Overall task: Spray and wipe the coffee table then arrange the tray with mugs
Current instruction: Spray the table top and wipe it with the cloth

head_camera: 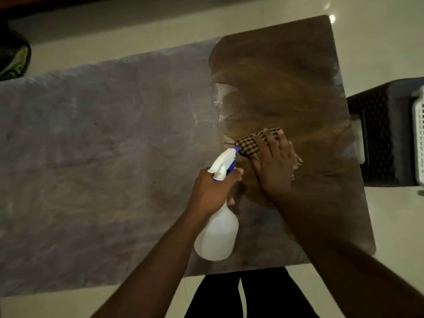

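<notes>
The coffee table (103, 145) fills most of the view; its left part looks dusty grey, its right part shows wiped brown wood. My left hand (212, 191) grips the neck of a white spray bottle (218, 235) with a blue-tipped nozzle, held over the table's near middle. Just right of it, my right hand (275, 166) lies flat, pressing a brown-and-cream checked cloth (249, 144) onto the wiped area. No tray or mugs are in view.
A dark woven stool or basket (378, 134) stands beside the table's right edge, with a white perforated basket (418, 134) at the frame's far right. A shoe (13, 58) lies on the pale tiled floor at the upper left. My legs show below the near edge.
</notes>
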